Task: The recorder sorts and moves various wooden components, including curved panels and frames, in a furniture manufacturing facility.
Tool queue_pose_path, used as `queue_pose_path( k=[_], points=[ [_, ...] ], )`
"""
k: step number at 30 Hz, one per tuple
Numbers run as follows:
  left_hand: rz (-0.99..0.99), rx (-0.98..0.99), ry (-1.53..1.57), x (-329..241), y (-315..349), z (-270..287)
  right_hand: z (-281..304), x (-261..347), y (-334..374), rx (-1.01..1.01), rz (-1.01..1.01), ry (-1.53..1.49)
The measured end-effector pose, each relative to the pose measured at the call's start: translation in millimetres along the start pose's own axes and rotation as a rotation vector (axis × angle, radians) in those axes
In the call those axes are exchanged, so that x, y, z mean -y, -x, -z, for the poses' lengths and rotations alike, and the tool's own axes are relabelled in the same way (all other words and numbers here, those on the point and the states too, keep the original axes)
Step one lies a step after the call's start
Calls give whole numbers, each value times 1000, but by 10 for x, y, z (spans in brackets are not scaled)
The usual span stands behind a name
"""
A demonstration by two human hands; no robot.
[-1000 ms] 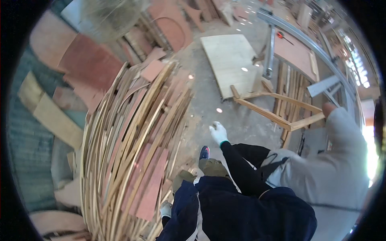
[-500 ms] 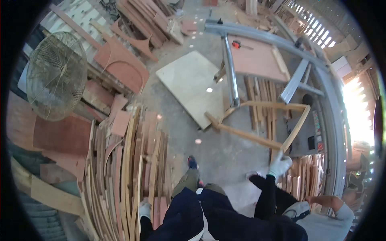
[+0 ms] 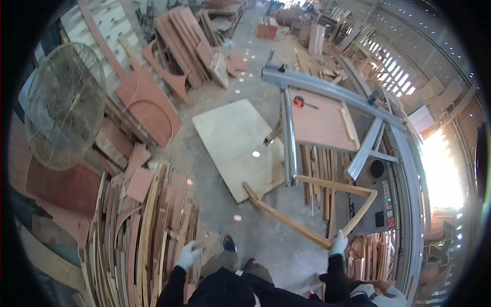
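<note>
My right hand [image 3: 338,242], in a white glove, is closed on the near corner of a light wooden frame [image 3: 292,222]. The frame hangs tilted in front of me on the right; its bars form a crooked four-sided outline, with one bar end sticking out at the left. Its far bar passes close to the metal rail of a sliding table saw [image 3: 289,134]. My left hand [image 3: 189,255], also white-gloved, is held above a pile of long wood strips [image 3: 134,245]. Its fingers are loosely apart, and nothing shows in them.
A pale board [image 3: 240,148] lies on the floor ahead. On the saw, a tape measure [image 3: 298,102] rests on a reddish panel [image 3: 322,123], near a control panel [image 3: 387,202]. A large fan [image 3: 65,105] stands left. Another person [image 3: 381,292] is close at lower right.
My left hand has risen and moved forward from beside the wood strips. The view has tilted up, so the frame and my right hand appear lower; the grip on the frame stays.
</note>
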State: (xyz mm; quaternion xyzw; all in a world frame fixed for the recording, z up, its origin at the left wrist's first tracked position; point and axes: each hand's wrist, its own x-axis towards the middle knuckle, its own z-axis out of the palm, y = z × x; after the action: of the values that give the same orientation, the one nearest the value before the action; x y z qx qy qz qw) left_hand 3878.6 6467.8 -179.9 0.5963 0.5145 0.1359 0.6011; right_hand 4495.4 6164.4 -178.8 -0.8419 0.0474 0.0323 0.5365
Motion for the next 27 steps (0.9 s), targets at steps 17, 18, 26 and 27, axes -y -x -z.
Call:
queue_pose_path(
  k=[17, 18, 26, 27],
  points=[
    [-487, -445, -1047, -1059, 815, -349, -250, 1587, 2076, 1054, 1347, 808],
    [-546, -507, -1084, -1045, 762, -116, -416, 1569, 2111, 1214, 1328, 748],
    [-720, -523, -1060, -1152, 121, 1073, -1653, 1783, 3594, 1226, 1280, 783],
    [-785, -505, -1067, -1216, 31, 1221, -1740, 1779, 3679, 1162, 1308, 707]
  ],
)
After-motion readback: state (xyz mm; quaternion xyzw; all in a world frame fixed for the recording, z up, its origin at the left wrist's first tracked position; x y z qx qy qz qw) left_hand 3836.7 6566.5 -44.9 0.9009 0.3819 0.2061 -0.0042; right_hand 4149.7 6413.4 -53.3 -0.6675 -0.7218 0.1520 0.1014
